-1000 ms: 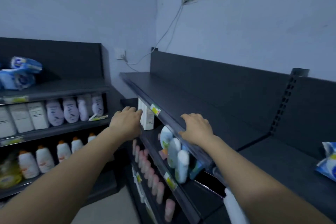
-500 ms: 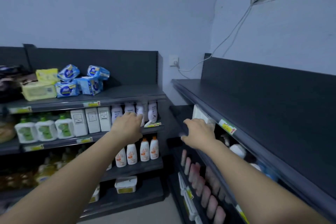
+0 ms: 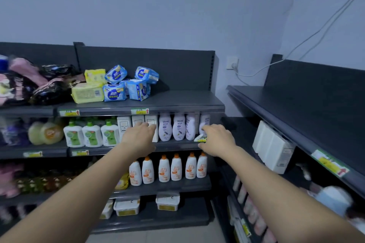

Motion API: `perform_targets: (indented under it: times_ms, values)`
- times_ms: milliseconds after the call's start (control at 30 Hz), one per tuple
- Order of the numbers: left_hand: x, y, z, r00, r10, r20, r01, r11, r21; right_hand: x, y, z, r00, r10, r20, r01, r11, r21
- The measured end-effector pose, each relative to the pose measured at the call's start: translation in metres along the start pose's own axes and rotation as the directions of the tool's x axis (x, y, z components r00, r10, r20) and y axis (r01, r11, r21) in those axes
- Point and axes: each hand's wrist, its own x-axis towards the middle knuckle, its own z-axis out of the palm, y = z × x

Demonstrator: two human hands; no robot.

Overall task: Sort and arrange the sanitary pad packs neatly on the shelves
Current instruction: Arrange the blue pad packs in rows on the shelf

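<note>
Pretty clearly a small shop, toiletries corner. Dark metal gondola shelves [image 3: 177, 102] run along two walls, with yellow-green price labels [image 3: 139, 111] stuck on the front edges. Stock sits in rows of identical items: white lotion bottles [image 3: 165, 128], orange-capped bottles [image 3: 164, 169], green-labelled pump bottles [image 3: 91, 134], plus blue sanitary pad packs [image 3: 115, 93] piled up top.

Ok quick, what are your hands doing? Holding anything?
Left hand: open, holding nothing.
Right hand: open, fingers loosely bent, holding nothing.

dark packs [image 3: 17, 85]: cut off left | pale object [image 3: 333, 197]: blurred, perhaps a bottle
</note>
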Motion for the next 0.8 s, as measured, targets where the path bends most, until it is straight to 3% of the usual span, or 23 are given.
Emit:
perform_targets:
  times_ms: [800]
  values:
    - [0.204,-0.149,0.054,0.94,-0.34,0.022,0.34,0.94,-0.002,0.312,-0.103,0.062,0.938,-0.346,0.016,0.344,0.936,0.069]
